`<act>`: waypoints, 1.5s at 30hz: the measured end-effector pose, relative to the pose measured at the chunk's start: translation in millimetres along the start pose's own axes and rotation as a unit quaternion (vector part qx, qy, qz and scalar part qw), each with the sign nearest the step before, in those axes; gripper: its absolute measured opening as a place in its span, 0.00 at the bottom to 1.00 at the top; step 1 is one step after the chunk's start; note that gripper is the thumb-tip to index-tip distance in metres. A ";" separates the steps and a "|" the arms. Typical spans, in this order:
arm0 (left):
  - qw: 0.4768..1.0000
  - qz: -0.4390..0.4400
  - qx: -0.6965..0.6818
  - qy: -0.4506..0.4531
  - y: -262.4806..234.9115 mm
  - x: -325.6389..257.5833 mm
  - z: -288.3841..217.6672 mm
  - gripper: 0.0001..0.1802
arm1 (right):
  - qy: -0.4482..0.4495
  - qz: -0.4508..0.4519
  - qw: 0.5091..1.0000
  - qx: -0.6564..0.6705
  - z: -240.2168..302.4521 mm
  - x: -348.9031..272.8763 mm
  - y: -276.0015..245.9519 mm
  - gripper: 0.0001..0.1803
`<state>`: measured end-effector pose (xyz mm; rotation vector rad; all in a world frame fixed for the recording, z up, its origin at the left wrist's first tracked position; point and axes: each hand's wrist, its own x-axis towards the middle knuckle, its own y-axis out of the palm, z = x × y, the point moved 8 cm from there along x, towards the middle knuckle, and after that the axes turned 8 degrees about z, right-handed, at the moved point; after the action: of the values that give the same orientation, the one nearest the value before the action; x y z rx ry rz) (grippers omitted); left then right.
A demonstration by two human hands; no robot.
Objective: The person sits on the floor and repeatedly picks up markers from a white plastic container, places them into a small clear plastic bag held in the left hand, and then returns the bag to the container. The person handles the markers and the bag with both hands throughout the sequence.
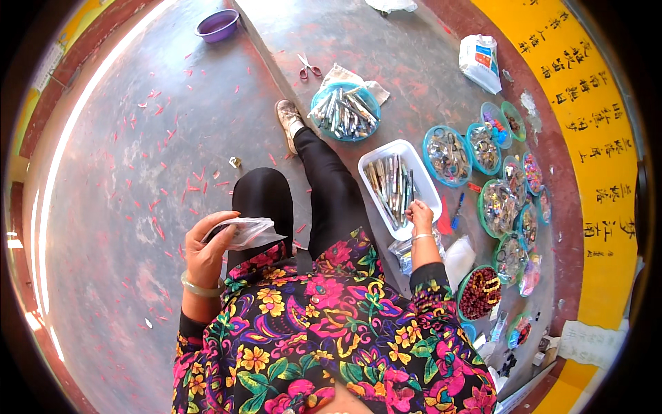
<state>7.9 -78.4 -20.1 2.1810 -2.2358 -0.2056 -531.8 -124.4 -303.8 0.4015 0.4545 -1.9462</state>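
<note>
My left hand (205, 245), with a pale bangle at the wrist, grips a clear plastic bag (256, 232) above my left thigh. Something dark shows inside the bag near my fingers; its kind is too small to tell. My right hand (420, 217) reaches over the near right side of a white plastic tub (423, 181), fingers pinched together. Whatever may be between those fingertips cannot be made out. Slim pen-like sticks (389, 186), silver and brown, fill the tub. Ahead of it, a turquoise bowl (376, 116) holds more such sticks.
Several bowls of small trinkets (449, 156) crowd the right side, one with dark red beads (477, 292). A blue marker (458, 211) lies beside the tub. Scissors (308, 67) and a purple basin (216, 26) are farther off. Red scraps litter the concrete floor (131, 228).
</note>
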 end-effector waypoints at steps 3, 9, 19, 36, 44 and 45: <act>0.999 0.023 -0.030 0.000 -0.4 -1.0 3.7 0.12 | -0.033 0.029 0.997 0.058 27.6 -43.1 24.5 0.18; 0.996 0.074 -0.040 0.000 4.7 -0.7 -4.9 0.12 | -0.120 0.061 0.987 0.085 76.7 -95.6 47.2 0.09; 0.992 0.091 -0.088 0.024 -8.0 -8.6 -2.8 0.12 | -0.352 0.308 0.874 0.130 260.3 -231.3 161.9 0.07; 0.987 0.106 -0.112 0.038 -4.9 -0.5 7.4 0.13 | -0.627 0.321 0.673 -0.227 348.4 -365.0 263.4 0.08; 0.990 0.103 -0.090 0.031 -2.2 0.6 0.2 0.12 | -0.577 0.449 0.627 -0.268 344.4 -380.2 297.3 0.07; 0.990 0.105 -0.078 0.049 -2.4 0.6 -1.9 0.12 | -0.568 0.463 0.623 -0.272 343.4 -381.4 300.6 0.06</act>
<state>10.5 -79.2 -18.5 1.8235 -2.2883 -0.2533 -131.3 -104.0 135.5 -0.8657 -0.0754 -0.6468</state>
